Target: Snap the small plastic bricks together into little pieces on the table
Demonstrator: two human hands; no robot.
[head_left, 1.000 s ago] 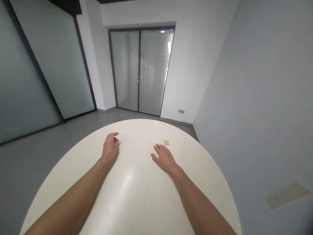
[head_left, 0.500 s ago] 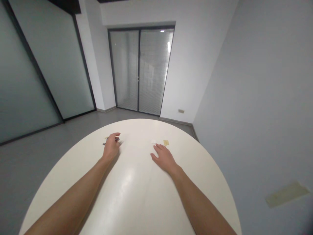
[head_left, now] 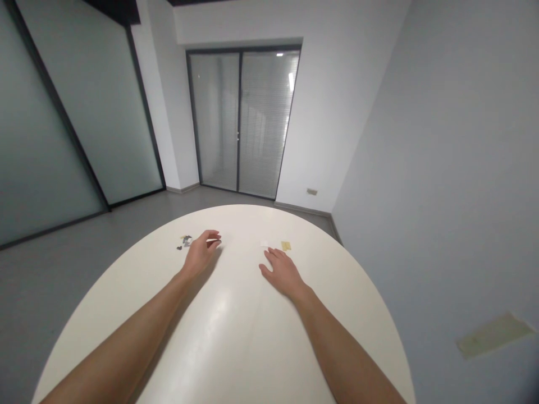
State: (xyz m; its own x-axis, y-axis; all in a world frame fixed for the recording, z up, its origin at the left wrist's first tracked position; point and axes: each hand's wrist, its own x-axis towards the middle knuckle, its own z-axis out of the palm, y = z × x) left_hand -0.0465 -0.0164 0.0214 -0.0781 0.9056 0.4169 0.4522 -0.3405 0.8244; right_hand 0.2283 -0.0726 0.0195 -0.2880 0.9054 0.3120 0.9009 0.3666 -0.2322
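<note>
on the table [head_left: 236, 336], the left hand [head_left: 201, 255] lies far left, with small bits [head_left: 185, 241] just left of it. the right hand [head_left: 283, 272] lies right of centre. a flat piece [head_left: 264, 244] sits just beyond its fingertips, and a second piece [head_left: 286, 246] just right of that.

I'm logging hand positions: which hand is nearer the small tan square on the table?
Right. The right hand lies flat just short of the tan square, close but apart. The left hand is far off to its left, beside some small dark bits.
</note>
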